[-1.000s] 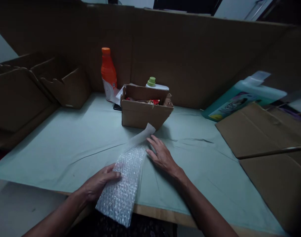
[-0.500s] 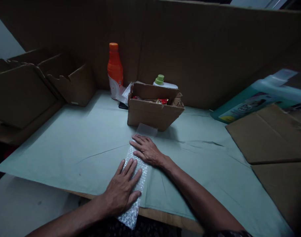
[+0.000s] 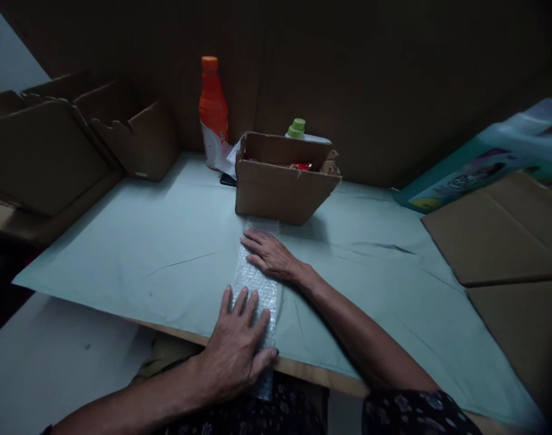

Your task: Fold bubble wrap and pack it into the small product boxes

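Resting on the wrap [image 3: 256, 283], the left hand [image 3: 237, 339] lies near, the right hand [image 3: 272, 255] far, each grip open. A box [image 3: 280, 190] stands farther back on the surface [image 3: 144, 241].

The table [image 3: 121, 241] is viewed by a single head-worn camera from close above its near edge, faced forward and down, with the far edge and cardboard wall [image 3: 370, 90] taken in.

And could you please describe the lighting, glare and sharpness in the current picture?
In the head view: dim, bluish light; the cardboard wall behind sinks into near-darkness; small glints dot the bubble wrap; a soft shadow falls right of the open box; the teal jug at right looks blurred.
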`<state>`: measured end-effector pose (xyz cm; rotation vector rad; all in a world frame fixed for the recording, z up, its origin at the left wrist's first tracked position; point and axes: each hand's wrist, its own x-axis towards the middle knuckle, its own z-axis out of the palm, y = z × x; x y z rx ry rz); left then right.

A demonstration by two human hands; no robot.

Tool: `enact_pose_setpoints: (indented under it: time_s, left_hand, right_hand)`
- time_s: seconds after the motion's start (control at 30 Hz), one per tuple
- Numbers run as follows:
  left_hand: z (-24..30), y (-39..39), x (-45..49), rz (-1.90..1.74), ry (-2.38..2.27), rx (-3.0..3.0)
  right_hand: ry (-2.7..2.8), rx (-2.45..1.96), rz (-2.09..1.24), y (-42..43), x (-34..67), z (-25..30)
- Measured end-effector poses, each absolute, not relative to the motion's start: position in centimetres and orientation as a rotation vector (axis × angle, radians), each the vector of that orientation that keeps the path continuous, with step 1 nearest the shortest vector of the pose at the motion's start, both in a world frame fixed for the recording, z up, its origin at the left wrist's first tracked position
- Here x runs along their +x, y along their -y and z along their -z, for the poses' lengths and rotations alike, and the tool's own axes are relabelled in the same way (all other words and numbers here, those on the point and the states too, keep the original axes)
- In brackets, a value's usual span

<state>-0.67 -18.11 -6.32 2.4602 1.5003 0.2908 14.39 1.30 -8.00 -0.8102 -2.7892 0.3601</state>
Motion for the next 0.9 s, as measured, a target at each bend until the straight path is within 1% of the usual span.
enact_pose_setpoints:
  time_s: [0.13,0.27,0.4,0.53,0.6,0.67,0.77,0.9]
  left_hand:
    - [5.5,15.8,-0.7,-0.370,-1.514,2.543]
    - [7.4,14.9,-0.5,-0.240,-1.411,2.587]
    - [8.5,18.6,-1.4,-0.157,-1.250,2.572]
    - [6.3,22.9,-4.0,-0.195,-1.102,2.440]
    - [4.8,23.0,-5.1,-0.320,-1.140,2.351]
    - [3.6,20.8,-5.5,-0.526,-1.227,2.305]
    - [3.1,14.0,-5.0,-0.747,-1.296,2.320]
    - [4.2,4.7,-3.8,-0.633,-1.287,2.328]
  right_hand:
    - [2.739,-0.912,-0.282,-0.9,14.3,7.4]
    - [2.770,-1.110,-0.246,-1.4,13.6,7.9]
    - [2.760,-1.176,-0.250,-1.7,13.1,8.6]
    - [2.721,-1.255,-0.272,-1.7,13.0,8.7]
    - [2.712,-1.266,-0.275,-1.6,12.9,8.6]
    - [2.712,-1.267,-0.267,-1.6,12.8,8.4]
    - [2.723,-1.262,-0.235,-1.3,12.8,7.7]
    - [2.780,-1.192,-0.190,1.6,13.5,6.8]
